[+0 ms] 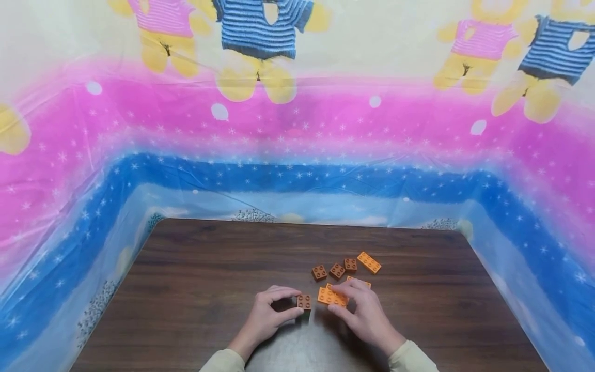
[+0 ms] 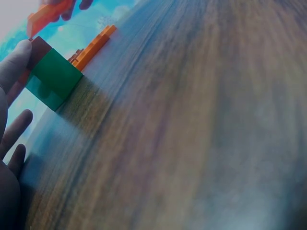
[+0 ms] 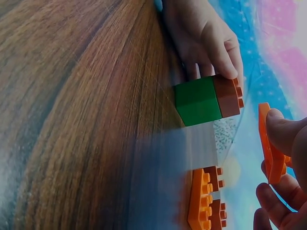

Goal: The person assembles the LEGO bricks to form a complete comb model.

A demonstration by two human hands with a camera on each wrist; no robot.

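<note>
My left hand (image 1: 268, 312) pinches a brown toy brick (image 1: 304, 303) between thumb and fingertips. That brick sits on top of a green block (image 3: 199, 101), which stands upright on the table in the right wrist view. A flat orange studded brick (image 1: 337, 297) is held by my right hand (image 1: 367, 312), raised off the table and just right of the stack. The two are apart. Another orange edge (image 1: 321, 295) shows at its left; whether it is a separate brick I cannot tell. Behind my right fingers lies another orange brick (image 1: 365, 283), partly hidden.
Loose brown bricks (image 1: 319, 273) lie beyond my hands on the dark wooden table (image 1: 209, 268). Another orange brick (image 1: 369, 262) rests at their far right. A printed cloth (image 1: 297, 113) hangs around the table's back and sides.
</note>
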